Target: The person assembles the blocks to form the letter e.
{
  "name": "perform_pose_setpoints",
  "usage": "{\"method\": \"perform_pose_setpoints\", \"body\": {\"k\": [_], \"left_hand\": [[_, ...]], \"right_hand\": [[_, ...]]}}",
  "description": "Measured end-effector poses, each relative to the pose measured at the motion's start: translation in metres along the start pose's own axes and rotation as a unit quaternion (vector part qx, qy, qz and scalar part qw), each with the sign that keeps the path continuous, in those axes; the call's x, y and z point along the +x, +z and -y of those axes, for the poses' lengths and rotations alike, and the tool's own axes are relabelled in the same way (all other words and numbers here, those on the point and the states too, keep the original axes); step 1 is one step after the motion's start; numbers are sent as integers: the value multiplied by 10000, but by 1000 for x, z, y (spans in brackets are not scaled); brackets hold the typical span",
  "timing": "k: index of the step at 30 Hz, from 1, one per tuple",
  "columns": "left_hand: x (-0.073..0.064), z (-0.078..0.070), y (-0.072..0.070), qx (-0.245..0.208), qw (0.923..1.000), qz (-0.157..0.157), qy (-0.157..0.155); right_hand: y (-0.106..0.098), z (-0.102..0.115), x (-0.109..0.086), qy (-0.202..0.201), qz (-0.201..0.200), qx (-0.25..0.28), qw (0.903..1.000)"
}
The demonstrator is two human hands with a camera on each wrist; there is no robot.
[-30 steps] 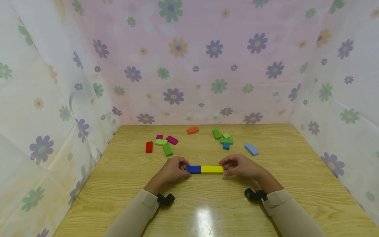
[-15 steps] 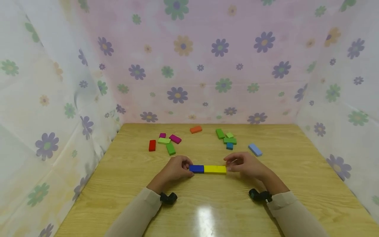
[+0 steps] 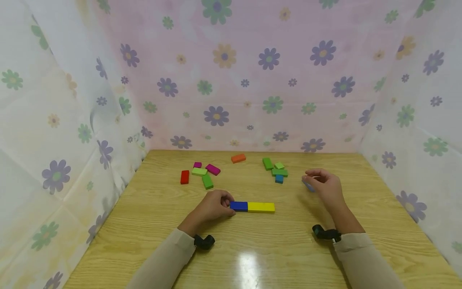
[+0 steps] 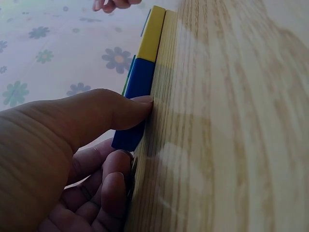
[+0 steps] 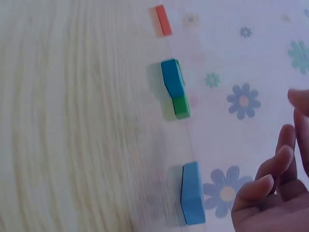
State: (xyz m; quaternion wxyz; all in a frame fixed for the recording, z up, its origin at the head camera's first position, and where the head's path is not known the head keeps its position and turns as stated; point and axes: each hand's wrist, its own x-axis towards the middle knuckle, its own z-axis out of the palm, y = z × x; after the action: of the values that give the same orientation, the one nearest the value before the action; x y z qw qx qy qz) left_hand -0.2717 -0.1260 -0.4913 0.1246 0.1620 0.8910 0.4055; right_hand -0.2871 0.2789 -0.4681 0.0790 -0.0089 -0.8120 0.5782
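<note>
A dark blue block (image 3: 238, 206) and a longer yellow block (image 3: 261, 207) lie end to end in one row on the table. My left hand (image 3: 213, 206) pinches the dark blue block at its left end; in the left wrist view the thumb (image 4: 130, 112) lies along its near side. Over the light blue block (image 5: 193, 193) hovers my right hand (image 3: 324, 186), fingers loosely bent and nothing between them. That hand hides part of this block in the head view, while the right wrist view shows a gap between the two.
Behind the row, at left, lie a red block (image 3: 185, 177) and several magenta and green blocks (image 3: 207, 181). An orange block (image 3: 238, 158) lies near the table's back edge. Right of it, several green blocks (image 3: 279, 172) surround a teal-blue block (image 3: 279, 179). Flowered cloth (image 3: 245, 72) walls three sides.
My right hand has left the yellow block's right end and moved right and away from me, over the light blue block. My left hand stays on the dark blue block.
</note>
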Motion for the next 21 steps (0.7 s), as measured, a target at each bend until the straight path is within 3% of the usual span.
{"method": "perform_pose_setpoints", "body": {"k": [12,21], "left_hand": [[-4,-3,0,-71,9999,24,-127],[-3,-3,0,-31,10000,18,-73]], "right_hand": [[-24,-15,5,925,-37,-596,9939],[-25,-29,9,854,378,-1041,9902]]}}
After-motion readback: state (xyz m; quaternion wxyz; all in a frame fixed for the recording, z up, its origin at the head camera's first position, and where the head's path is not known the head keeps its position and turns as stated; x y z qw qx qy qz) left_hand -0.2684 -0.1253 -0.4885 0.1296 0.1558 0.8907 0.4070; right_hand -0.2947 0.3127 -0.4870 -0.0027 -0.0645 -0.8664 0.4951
